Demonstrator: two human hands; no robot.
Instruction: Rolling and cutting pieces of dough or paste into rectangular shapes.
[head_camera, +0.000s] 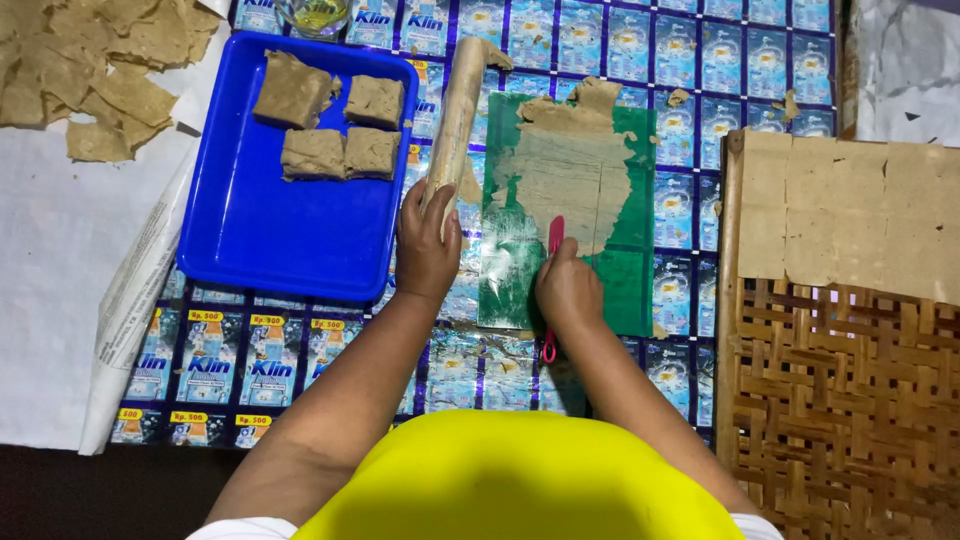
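Note:
A green board lies in front of me on a mat of blue printed wrappers, with a thin sheet of tan dough rolled out over its upper part. My right hand grips a pink-handled tool whose tip rests against the dough's lower edge. My left hand holds the lower end of a dough-coated wooden rolling pin, which lies upright along the board's left side.
A blue tray at the left holds several tan dough blocks. Thin dough pieces lie on white paper at the far left. A woven bamboo rack at the right carries flat dough sheets. A glass stands at the top.

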